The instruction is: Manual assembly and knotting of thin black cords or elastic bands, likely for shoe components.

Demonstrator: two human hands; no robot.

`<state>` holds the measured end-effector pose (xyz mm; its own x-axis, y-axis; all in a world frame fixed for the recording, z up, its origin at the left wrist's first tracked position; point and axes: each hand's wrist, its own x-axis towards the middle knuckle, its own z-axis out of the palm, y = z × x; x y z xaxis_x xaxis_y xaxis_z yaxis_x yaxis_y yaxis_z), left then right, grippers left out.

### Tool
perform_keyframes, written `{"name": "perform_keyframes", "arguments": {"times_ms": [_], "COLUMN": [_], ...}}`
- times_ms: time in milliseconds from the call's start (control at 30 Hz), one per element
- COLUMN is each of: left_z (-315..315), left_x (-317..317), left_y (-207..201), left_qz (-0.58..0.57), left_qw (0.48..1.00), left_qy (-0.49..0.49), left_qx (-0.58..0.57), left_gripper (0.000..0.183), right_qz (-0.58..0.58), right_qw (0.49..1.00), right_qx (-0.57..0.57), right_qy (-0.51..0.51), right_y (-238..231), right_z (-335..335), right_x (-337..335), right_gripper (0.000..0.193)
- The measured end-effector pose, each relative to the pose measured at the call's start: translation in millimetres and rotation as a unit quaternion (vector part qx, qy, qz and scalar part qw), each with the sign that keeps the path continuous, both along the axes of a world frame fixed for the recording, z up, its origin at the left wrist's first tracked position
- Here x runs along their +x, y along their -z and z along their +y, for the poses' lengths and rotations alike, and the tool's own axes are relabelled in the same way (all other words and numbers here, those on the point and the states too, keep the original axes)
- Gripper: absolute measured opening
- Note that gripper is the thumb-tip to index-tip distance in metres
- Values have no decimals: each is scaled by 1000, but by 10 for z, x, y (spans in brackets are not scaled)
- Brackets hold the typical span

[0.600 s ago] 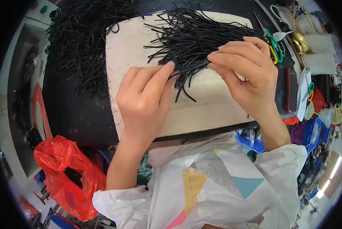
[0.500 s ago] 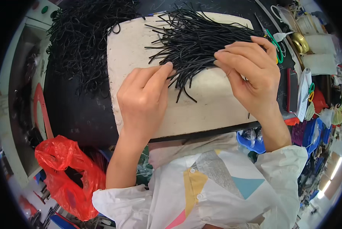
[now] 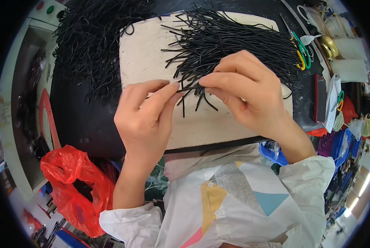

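Observation:
A thick bundle of straight black cords (image 3: 238, 41) lies across a pale board (image 3: 209, 130), with loose ends splayed to the left. My left hand (image 3: 143, 113) is closed in a pinch at the bundle's near left side. Between its fingertips is the end of a thin black cord (image 3: 187, 89). A short way to the right, my right hand (image 3: 249, 91) pinches the same cord, thumb against forefinger. The short stretch between the two hands looks nearly level. Beyond my right fingers the rest of that cord is hidden.
A tangled heap of looped black cords (image 3: 90, 45) covers the table's far left. Green-handled scissors (image 3: 305, 56) and yellow-handled ones (image 3: 301, 62) lie right of the bundle, near a dark red case (image 3: 319, 99). A red plastic bag (image 3: 79, 192) hangs at the near left.
My right hand has moved left along the bundle, close to my left hand. My left hand has shifted slightly left and nearer to me. A cord is now stretched between both pinches.

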<state>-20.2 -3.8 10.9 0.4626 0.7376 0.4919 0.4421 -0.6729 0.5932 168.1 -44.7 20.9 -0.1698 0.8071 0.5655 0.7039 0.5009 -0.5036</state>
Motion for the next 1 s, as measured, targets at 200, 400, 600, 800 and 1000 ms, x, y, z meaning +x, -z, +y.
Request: {"name": "perform_keyframes", "arguments": {"times_ms": [200,400,600,800,1000], "left_z": [-190,-293,-334,-356,-339], "left_x": [-83,68,78,-9,-82], "left_y": [30,47,8,-9,-29], "left_qz": [-456,-550,-463,-367,-359], "left_qw": [672,588,660,756,776], "left_qy": [77,37,57,43,0], "left_qx": [-579,-592,-588,-540,-519], "left_gripper": [11,15,32,19,17], "right_qz": [313,379,434,433,93], "right_qw": [928,899,872,846,974], "right_qx": [-203,-218,-225,-311,-204], "right_qy": [-3,8,-9,-20,-45], "right_y": [33,109,117,49,90], "right_z": [-140,-232,-278,-314,-374], "right_x": [-149,-353,-347,-260,-122], "right_gripper": [14,21,13,5,5]}}
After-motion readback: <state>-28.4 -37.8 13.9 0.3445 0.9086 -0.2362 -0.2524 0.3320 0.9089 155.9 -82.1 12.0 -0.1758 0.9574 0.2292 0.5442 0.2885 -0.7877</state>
